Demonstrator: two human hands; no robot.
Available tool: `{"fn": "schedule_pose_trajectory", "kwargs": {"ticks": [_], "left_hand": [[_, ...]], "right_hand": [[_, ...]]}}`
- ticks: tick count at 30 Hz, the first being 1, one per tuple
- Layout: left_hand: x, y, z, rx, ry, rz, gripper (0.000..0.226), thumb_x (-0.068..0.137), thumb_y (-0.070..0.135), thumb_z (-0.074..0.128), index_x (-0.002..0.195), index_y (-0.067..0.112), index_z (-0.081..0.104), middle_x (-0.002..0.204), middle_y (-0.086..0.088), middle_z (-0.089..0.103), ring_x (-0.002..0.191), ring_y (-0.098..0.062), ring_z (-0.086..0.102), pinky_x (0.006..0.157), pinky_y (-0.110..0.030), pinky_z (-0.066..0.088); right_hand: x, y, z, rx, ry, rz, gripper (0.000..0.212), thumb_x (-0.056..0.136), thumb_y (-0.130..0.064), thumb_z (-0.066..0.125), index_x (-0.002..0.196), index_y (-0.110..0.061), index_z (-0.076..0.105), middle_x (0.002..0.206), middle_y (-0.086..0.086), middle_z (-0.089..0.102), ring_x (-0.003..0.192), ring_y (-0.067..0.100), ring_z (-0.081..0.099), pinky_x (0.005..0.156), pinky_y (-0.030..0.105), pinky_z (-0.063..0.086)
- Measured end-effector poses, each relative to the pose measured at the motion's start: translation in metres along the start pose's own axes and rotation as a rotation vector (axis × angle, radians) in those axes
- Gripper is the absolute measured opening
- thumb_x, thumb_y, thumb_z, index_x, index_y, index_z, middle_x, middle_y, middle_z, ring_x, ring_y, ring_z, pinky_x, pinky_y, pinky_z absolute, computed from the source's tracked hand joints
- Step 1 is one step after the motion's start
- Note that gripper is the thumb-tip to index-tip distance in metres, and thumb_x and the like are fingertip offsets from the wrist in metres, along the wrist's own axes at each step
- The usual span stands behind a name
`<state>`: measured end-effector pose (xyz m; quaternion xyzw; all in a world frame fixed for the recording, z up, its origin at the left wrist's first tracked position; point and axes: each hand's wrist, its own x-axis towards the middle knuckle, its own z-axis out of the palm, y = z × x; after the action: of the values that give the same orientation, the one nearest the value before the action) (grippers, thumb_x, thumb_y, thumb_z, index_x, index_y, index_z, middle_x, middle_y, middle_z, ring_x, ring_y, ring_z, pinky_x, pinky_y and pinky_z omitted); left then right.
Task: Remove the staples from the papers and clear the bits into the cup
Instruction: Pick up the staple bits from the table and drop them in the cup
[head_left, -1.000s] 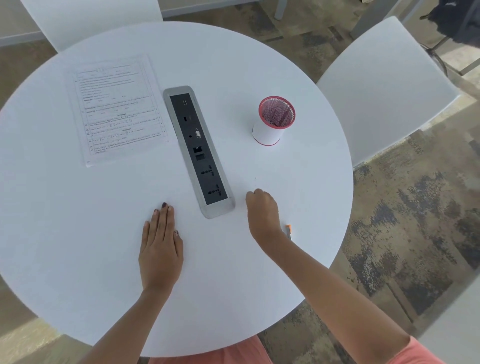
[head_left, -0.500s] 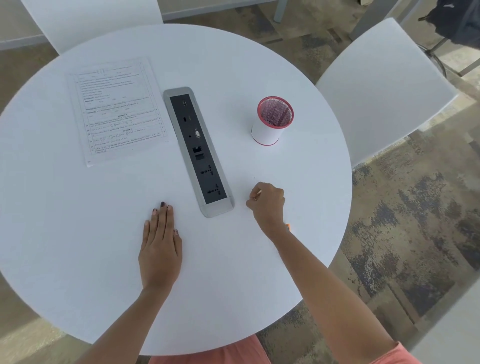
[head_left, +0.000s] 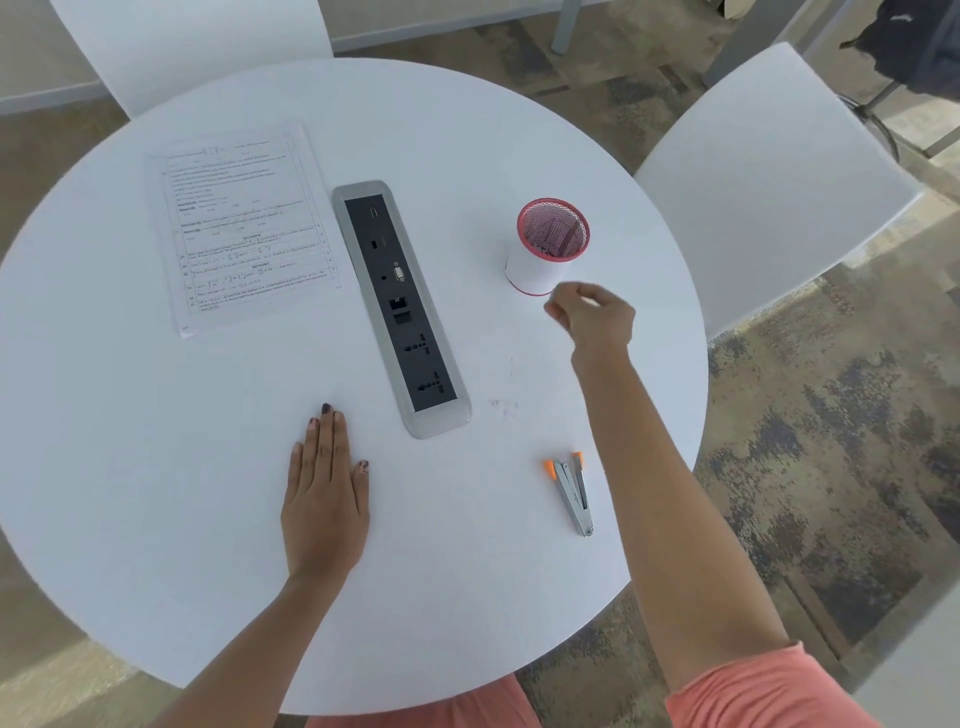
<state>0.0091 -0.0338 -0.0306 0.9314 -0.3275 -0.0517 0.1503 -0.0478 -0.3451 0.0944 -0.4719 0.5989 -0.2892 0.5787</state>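
holds right hand (head_left: 592, 317) just beside cup (head_left: 550, 249), fingers curled, blurred; cannot tell whether pinching anything. rests left hand (head_left: 324, 499) flat, fingers straight, on table (head_left: 156, 467), well apart from papers (head_left: 244, 223).

The right hand (head_left: 592, 317), earlier by the near end of the socket strip (head_left: 400, 312), is now raised just beside the cup (head_left: 535, 265), fingers curled and blurred. The staple remover (head_left: 574, 491), previously mostly hidden behind the wrist, now lies exposed.

Person wore coral-pink top (head_left: 431, 713) w/ short sleeve (head_left: 753, 691) on R arm; L hand (head_left: 324, 512) had dark-polished nails (head_left: 326, 409); forearms bare.
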Motion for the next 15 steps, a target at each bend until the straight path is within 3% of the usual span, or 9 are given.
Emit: {"fn": "schedule_pose_trajectory", "kwargs": {"ticks": [6,10,13,15], "left_hand": [[0.000,0.002,-0.002,0.013,-0.005,-0.003,0.059,0.103,0.029,0.019,0.155,0.001,0.017,0.164,-0.009,0.019,0.151,-0.023,0.022,0.125,-0.034,0.009],[0.000,0.002,-0.002,0.015,-0.007,-0.005,0.058,0.103,0.028,0.021,0.155,0.001,0.018,0.164,-0.010,0.020,0.150,-0.024,0.023,0.124,-0.034,0.009],[0.000,0.002,-0.002,0.008,-0.004,-0.005,0.058,0.103,0.028,0.020,0.155,0.001,0.018,0.164,-0.009,0.020,0.150,-0.024,0.022,0.125,-0.034,0.010],[0.000,0.002,-0.003,0.006,-0.003,-0.005,0.058,0.103,0.028,0.020,0.155,0.001,0.018,0.164,-0.009,0.020,0.150,-0.024,0.022,0.125,-0.034,0.010]], "right_hand": [[0.020,-0.054,0.027,-0.106,0.119,-0.268,0.013,0.073,-0.006,0.061,0.072,-0.014,0.071,0.053,-0.002,0.066,0.046,0.007,0.064,0.067,0.022,0.057],[0.040,-0.063,0.037,-0.347,0.126,-0.468,0.029,0.068,0.007,0.055,0.061,-0.018,0.066,0.055,0.000,0.065,0.063,0.020,0.069,0.065,0.029,0.058],[0.047,-0.060,0.040,-0.518,0.101,-0.579,0.026,0.062,0.014,0.041,0.067,0.006,0.065,0.072,0.022,0.068,0.071,0.033,0.068,0.058,0.028,0.051],[0.047,-0.058,0.041,-0.606,0.123,-0.653,0.032,0.060,0.014,0.038,0.077,0.010,0.065,0.082,0.027,0.066,0.065,0.030,0.065,0.058,0.028,0.053]]}}
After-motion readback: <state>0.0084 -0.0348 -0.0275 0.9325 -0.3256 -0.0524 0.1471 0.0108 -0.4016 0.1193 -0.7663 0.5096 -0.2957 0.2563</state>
